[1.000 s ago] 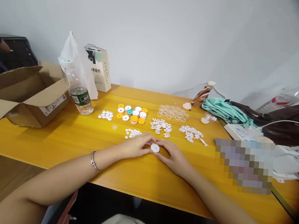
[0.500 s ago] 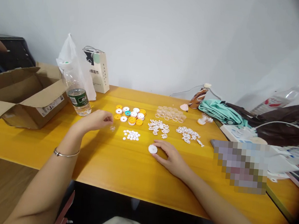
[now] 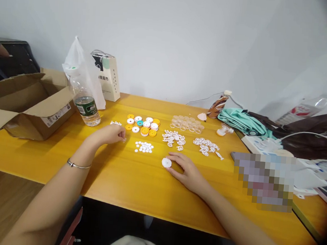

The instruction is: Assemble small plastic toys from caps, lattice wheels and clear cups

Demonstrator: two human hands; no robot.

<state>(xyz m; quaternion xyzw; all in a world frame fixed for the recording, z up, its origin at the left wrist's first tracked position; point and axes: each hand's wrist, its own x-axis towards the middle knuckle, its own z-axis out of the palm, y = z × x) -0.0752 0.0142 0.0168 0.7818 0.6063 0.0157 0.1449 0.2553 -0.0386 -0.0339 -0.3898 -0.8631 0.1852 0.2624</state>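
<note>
My right hand [image 3: 187, 171] rests on the table with thumb and fingers closed on the edge of a round white disc [image 3: 166, 162]. To the left, my left hand [image 3: 112, 134] reaches palm down, its fingers curled together over a few tiny pale parts [image 3: 124, 140]; what the fingertips pinch is too small to make out. Beside that hand lie small white discs [image 3: 144, 147] in a loose cluster. Further back are orange, white and teal rings [image 3: 145, 130], some stacked. White openwork pieces [image 3: 173, 138] lie beyond my right hand, and a few white bits [image 3: 115, 123] behind my left.
Clear round cups [image 3: 188, 123] stand in rows at the back. More white openwork pieces [image 3: 205, 146] lie to the right. A water bottle [image 3: 86, 110] and an open cardboard box [image 3: 43, 108] are at left. At right are a brown bottle [image 3: 218, 105], green folded cloth [image 3: 239, 121] and cables.
My left hand has shifted slightly right and toward me, over the tiny pale parts, uncovering white bits behind it. My right hand keeps the disc in place.
</note>
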